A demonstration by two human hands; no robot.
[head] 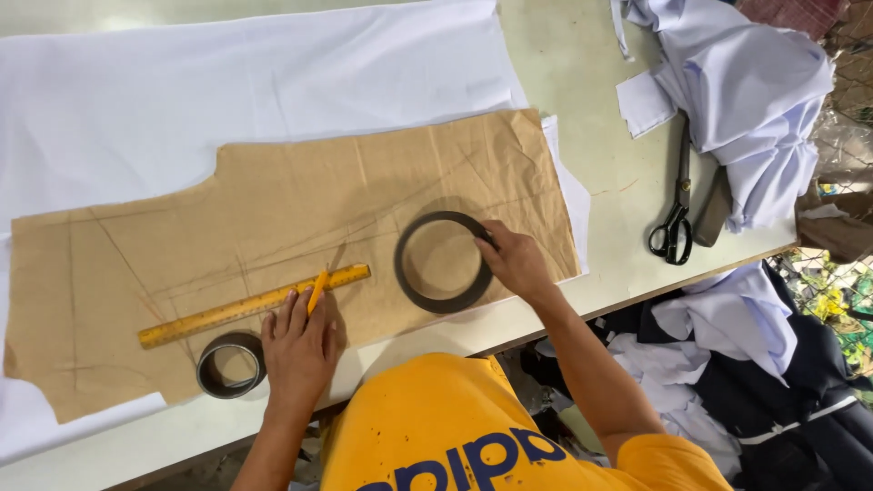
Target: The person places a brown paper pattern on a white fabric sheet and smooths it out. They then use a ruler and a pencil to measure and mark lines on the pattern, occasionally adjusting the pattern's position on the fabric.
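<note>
A brown paper pattern [273,209] lies flat on white fabric [227,82] spread over the table. My left hand [300,350] rests on the pattern's near edge and holds an orange pencil [316,291], its tip against a yellow ruler [245,307] that lies at a slant on the paper. A small dark ring [229,365] sits just left of that hand. My right hand [514,262] grips the right rim of a large dark flat ring [409,282] that lies on the pattern.
Black-handled scissors [675,218] lie on the pale table [591,109] to the right, beside a heap of pale cloth [755,91]. Beyond the table's near right edge hang dark and white garments [764,364]. A flat dark block [712,214] lies by the scissors.
</note>
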